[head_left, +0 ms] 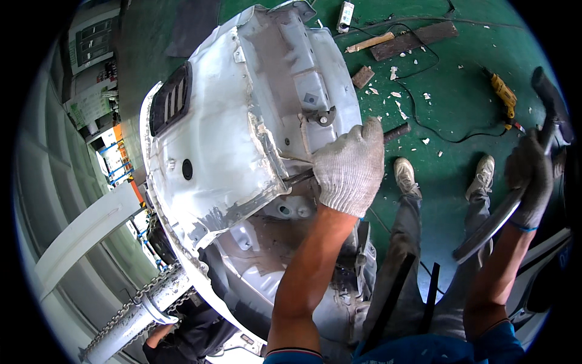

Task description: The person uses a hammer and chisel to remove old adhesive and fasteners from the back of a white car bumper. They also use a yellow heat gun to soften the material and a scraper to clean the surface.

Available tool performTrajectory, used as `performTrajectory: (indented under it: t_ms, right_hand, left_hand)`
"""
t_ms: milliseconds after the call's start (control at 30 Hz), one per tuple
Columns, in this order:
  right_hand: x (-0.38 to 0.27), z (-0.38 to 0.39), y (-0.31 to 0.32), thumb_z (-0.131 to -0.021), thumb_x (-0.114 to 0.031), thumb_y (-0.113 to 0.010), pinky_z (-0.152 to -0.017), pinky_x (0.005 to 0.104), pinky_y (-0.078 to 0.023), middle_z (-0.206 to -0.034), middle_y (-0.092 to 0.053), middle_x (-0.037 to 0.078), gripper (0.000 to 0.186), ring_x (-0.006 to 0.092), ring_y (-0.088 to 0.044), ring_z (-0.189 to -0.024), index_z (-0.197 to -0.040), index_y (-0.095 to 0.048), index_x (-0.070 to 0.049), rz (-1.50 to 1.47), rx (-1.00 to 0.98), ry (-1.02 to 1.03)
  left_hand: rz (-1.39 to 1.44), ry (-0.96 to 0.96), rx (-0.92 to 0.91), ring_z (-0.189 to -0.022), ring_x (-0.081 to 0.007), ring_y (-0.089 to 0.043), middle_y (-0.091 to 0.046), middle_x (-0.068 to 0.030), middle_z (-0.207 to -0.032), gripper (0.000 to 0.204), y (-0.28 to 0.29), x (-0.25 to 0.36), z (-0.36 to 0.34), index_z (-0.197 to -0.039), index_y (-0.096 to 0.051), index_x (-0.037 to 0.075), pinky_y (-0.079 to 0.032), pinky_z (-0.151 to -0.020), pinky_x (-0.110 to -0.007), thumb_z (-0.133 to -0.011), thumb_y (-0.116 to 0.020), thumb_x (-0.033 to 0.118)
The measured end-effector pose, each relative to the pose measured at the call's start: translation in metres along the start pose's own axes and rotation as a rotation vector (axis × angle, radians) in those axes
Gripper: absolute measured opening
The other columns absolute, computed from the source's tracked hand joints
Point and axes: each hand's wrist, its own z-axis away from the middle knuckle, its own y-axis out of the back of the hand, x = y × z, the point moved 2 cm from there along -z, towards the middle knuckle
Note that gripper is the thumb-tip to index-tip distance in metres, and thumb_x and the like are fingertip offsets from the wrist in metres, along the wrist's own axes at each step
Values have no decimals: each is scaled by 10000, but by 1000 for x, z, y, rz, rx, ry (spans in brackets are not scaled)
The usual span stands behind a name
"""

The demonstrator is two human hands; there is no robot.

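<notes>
My left hand (pixel 345 170), in a knitted glove, is closed on a dark metal bar (pixel 395 133), whose left end lies against the torn seam of a white, dented car body section (pixel 209 158). My right hand (pixel 528 179), also gloved, grips a hammer (pixel 551 100) at the right, raised beside the panel with its black head upward and a long handle reaching down past my wrist. A small bolted bracket (pixel 321 118) sits on the inner metal just above my left hand.
A yellow corded power tool (pixel 503 97), wood boards (pixel 412 42), a power strip (pixel 345 16) and scattered scraps lie on the green floor. My feet (pixel 405 176) stand right of the panel. A white post (pixel 139 312) wrapped in chain and another person's arm (pixel 159 333) are lower left.
</notes>
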Motion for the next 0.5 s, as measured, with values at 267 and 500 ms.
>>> performTrajectory:
  t_ms: [267, 500]
  right_hand:
    - [57, 94, -87, -803, -6, -745, -439, 249, -457, -725, -647, 78, 206, 113, -599, -511, -950, -607, 34, 524, -818, -800]
    - [49, 78, -18, -781, -102, -800, -430, 260, -515, -707, -604, 46, 376, 144, -615, -499, -1055, -571, 14, 295, -449, -488]
  left_hand:
    - [12, -70, 57, -664, -276, -735, -697, -78, -752, 137, 16, -1, 8, -979, -610, 111, -572, -562, -416, -867, -668, 165]
    - [-30, -24, 11, -708, -301, -728, -686, -72, -810, 276, -1, 0, 9, -1105, -641, 146, -558, -545, -446, -841, -697, 206]
